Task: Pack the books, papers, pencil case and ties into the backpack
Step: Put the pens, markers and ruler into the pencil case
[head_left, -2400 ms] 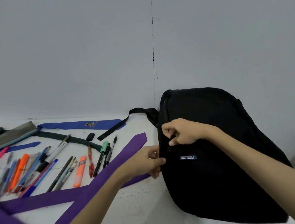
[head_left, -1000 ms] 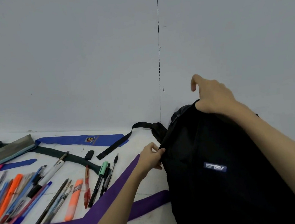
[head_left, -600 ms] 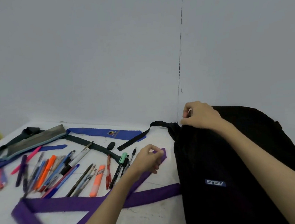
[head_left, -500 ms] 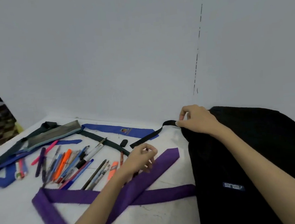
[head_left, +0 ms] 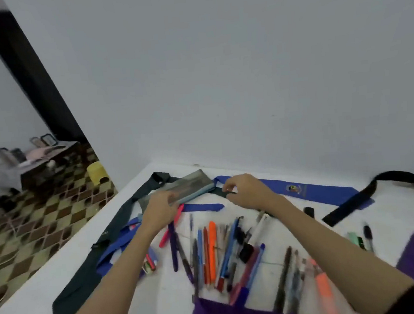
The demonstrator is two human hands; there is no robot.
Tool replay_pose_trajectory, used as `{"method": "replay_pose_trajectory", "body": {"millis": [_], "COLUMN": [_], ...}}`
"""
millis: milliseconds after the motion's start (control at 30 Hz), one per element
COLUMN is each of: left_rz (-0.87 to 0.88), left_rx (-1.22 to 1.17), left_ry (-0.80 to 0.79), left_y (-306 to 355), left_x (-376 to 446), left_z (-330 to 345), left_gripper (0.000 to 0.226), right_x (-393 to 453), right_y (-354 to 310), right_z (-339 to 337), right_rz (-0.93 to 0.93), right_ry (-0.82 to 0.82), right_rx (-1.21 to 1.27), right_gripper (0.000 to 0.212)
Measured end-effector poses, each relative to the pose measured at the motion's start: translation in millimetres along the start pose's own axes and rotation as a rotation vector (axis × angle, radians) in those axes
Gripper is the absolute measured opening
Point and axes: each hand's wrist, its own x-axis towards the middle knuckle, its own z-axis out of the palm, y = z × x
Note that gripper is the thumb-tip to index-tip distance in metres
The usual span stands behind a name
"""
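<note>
Left hand (head_left: 159, 208) gripped the grey pencil case (head_left: 178, 188) at 11 o'clock, apparently for filling; right hand (head_left: 246, 191), fingers loosely curled, hovered beside it, holding nothing.

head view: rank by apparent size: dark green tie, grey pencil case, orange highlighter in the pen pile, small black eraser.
1. Dark green fabric tie, the longest, running from the far edge toward the camera.
2. Grey flat pencil case.
3. Orange highlighter.
4. Small black eraser.
The highlighter lies nearer the camera, so its gap to the case is unsure.
</note>
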Motion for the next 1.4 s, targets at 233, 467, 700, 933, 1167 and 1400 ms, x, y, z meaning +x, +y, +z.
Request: {"method": "replay_pose_trajectory", "body": {"millis": [233, 467, 700, 933, 1167, 1400], "left_rz": [0.226, 0.346, 0.307, 0.259, 0.145, 0.012], "left_rx": [0.172, 0.371, 0.065, -0.5, -0.955, -1.074], "left_ry": [-0.21, -0.153, 0.144, 0.116, -0.243, -0.524], "left_y": [-79, -90, -65, 12, 95, 130], "left_x": [76, 95, 108, 66, -42, -111], "left_z": [12, 19, -24, -56, -24, 12], "left_gripper": [0.06, 0.035, 0.027, 0.024, 0.028, 0.026], "right_x": [109, 144, 144, 60, -38, -123], "right_y": [-22, -8, -29, -63, -60, -27], "right_z": [85, 124, 78, 9, 1, 3], "right_rz": [0.024, -0.063, -0.143, 0.216, 0.32, 0.321], "right_ry": [-0.002, 0.08, 0.697, 0.995, 0.584, 0.657], "right_rx": [-0.406, -0.579, -0.272, 0.468, 0.823, 0.736], "right_gripper": [0.057, 0.04, 0.028, 0.041, 0.039, 0.027]}}
